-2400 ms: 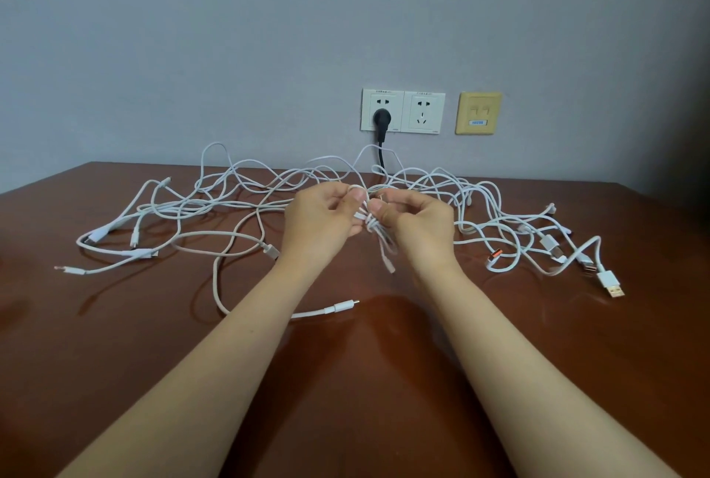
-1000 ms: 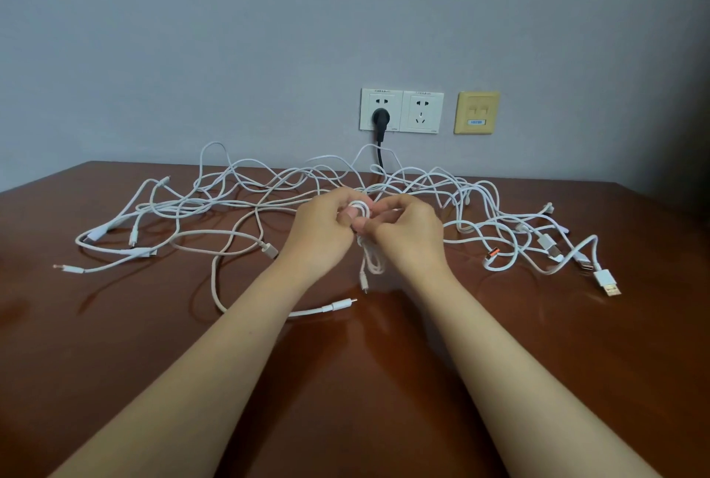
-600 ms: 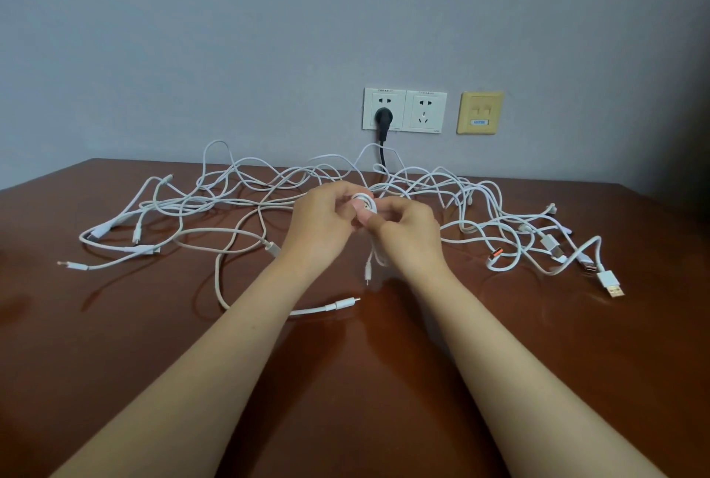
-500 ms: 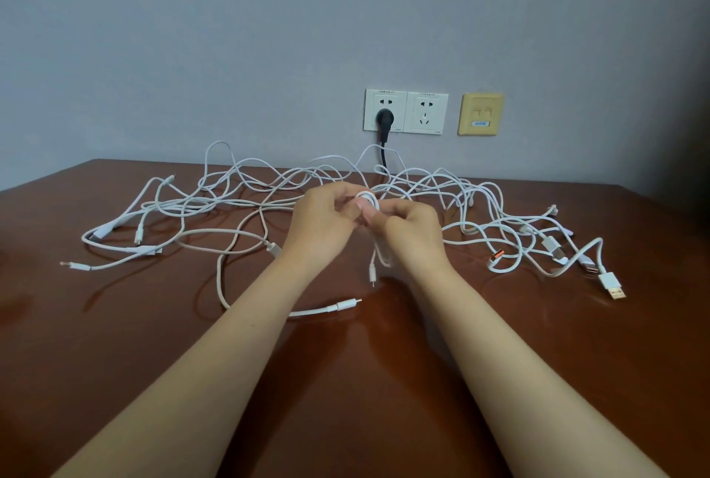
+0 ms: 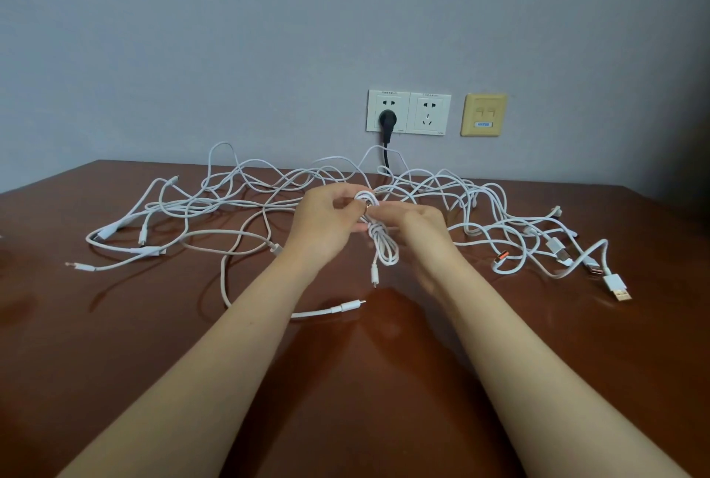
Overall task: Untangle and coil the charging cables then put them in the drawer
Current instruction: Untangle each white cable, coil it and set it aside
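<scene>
fingers [image 5: 347, 204] of the left hand [image 5: 326, 225] are clamped on the top of a small coil [image 5: 382, 247] of white cable, pinching its gathered loops just above the middle of the tabletop [image 5: 345, 381]. the right hand [image 5: 422, 231] curls in against the same coil from the other side. its fingertips are hidden behind the hand, but it looks to be gripping the strand that wraps the neck. below the pinch the loops hang long, with one small plug [image 5: 374, 278] dangling free. behind, the rest of the cables [image 5: 249, 204] sprawl in a tangle along the far edge, ends trailing toward the left and right edges. no drawer shows.

the step in hand looks like binding off this coil. to do it well, hold the pinch firm so the loops don't slip, pull each wrap snug around the neck, and tuck the loose plug through a loop so nothing springs open. lift the coil clear of the tangle before setting it aside.
</scene>
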Demonstrator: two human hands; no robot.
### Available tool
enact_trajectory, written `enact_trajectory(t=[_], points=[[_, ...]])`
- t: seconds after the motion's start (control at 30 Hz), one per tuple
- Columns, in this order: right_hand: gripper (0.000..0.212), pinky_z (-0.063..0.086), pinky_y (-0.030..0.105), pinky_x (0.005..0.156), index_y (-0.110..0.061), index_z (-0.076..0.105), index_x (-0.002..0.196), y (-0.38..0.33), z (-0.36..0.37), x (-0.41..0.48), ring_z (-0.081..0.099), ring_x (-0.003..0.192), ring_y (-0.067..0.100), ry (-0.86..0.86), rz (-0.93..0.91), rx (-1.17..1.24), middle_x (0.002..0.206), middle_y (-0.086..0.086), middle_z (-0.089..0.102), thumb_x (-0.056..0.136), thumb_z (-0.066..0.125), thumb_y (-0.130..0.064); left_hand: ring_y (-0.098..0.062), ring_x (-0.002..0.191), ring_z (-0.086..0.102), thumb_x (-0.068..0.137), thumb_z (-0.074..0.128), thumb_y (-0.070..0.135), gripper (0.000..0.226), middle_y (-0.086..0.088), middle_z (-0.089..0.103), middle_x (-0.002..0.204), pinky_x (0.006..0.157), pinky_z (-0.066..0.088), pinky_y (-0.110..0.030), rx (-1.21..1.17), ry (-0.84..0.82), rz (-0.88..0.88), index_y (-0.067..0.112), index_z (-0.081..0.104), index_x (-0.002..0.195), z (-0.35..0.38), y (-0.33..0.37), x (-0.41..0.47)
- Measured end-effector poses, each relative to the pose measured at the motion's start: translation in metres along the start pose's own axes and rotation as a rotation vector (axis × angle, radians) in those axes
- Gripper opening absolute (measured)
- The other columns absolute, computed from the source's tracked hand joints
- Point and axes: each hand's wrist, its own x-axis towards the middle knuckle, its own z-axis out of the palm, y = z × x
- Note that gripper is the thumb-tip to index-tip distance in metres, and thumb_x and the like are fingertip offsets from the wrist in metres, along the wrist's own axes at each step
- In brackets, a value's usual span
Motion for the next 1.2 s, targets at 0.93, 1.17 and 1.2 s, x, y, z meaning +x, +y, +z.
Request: enact_trajectory(t=[0.93,1.17,1.2], points=[[0.003,0.056,0.043,0.073,-0.007,0.07,0.077,0.0062,0.0079,0.0007,0.061,0.057,0.022,0.145,-0.118,0.005,0.071,0.015,0.066,0.08,0.07,-0.007,-0.001,0.062,0.064,0.091,0.052,0.0,0.026,0.004,0.065,0.092,0.071,0.058,-0.025,0.101,0.112,0.148,0.023,0.064,0.091,0.0018,-0.0004,-0.001],[0.008,0.054,0.026,0.049,-0.002,0.07,0.085,0.0086,0.0033,0.0008,0.061,0.067,0.023,0.154,-0.081,0.044,0.078,0.018,0.066,0.08,0.07,-0.008,-0.01,0.069,0.065,0.091,0.052,0.001,0.026,0.004,0.065,0.093,0.068,0.056,-0.019,0.102,0.065,0.142,0.024,0.063,0.092,0.0038,0.0005,-0.0042],[0.007,0.053,0.024,0.047,-0.003,0.07,0.085,0.0097,0.003,-0.0002,0.06,0.066,0.021,0.139,-0.075,0.042,0.078,0.016,0.066,0.081,0.07,-0.009,-0.009,0.069,0.064,0.091,0.051,0.0,0.026,0.005,0.064,0.092,0.069,0.057,-0.022,0.108,0.066,0.137,0.024,0.062,0.093,0.0044,-0.001,-0.0042]])
